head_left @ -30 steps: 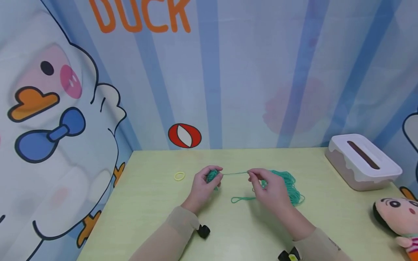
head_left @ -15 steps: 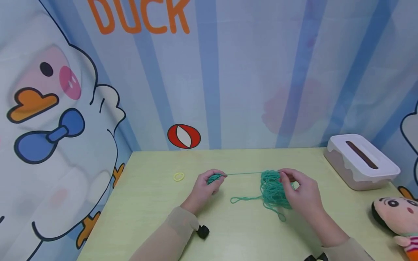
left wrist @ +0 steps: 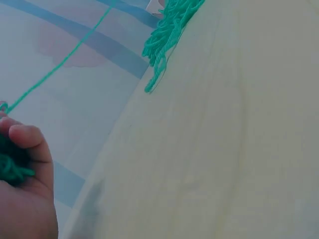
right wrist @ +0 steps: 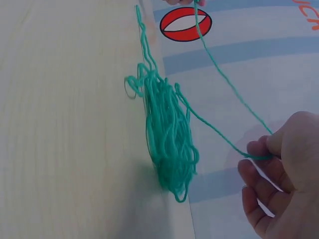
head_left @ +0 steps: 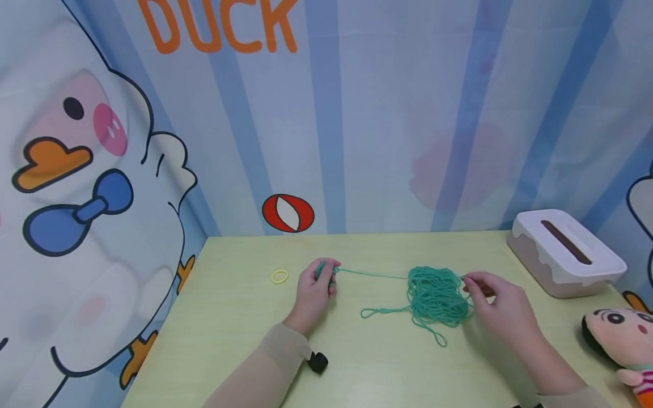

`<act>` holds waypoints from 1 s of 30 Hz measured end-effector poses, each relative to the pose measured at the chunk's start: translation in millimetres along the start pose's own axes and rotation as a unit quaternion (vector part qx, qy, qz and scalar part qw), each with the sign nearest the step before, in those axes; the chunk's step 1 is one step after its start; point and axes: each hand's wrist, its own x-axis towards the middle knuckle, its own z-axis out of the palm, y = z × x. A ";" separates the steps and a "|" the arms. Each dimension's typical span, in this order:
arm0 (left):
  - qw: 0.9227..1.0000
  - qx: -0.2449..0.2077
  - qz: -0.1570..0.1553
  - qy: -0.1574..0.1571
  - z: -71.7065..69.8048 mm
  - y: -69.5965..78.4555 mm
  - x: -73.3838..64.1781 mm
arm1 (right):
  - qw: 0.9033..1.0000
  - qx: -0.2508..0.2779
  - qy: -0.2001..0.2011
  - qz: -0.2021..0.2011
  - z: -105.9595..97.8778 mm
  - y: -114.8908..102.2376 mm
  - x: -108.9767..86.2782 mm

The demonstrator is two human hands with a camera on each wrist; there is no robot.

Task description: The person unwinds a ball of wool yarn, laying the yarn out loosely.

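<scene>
My left hand grips a small wound ball of green yarn, mostly hidden by the fingers; in the left wrist view the dark green ball shows inside the curled hand. From it a single strand runs rightward over the table. My right hand, to the right of a loose heap of green yarn, pinches the strand between thumb and index finger. In the right wrist view the strand bends at those fingertips and leads back to the heap.
A yellow ring lies left of my left hand on the pale table. At the back right stands a white-lidded tissue box, with a plush doll in front of it. A printed curtain hangs behind the table.
My right hand has moved right, from in front of the yarn heap to beyond its right side, drawing the strand along. The left hand has turned slightly, staying around the ball.
</scene>
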 end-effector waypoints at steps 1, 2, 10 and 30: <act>1.000 0.000 0.007 0.006 -0.2 -0.3 0.4 | 1.000 -0.011 -0.014 0.006 -1.9 3.5 -0.1; 1.000 0.000 0.013 0.012 -0.3 -0.4 0.7 | 0.999 -0.023 -0.027 0.013 -3.6 7.1 -0.1; 0.999 0.015 0.027 0.030 -1.1 1.4 -0.5 | 0.983 -0.091 -0.150 0.054 -5.7 22.2 5.4; 0.997 0.006 0.040 -0.060 1.2 4.4 -3.8 | 0.993 -0.021 -0.072 -0.092 56.5 -46.0 -0.2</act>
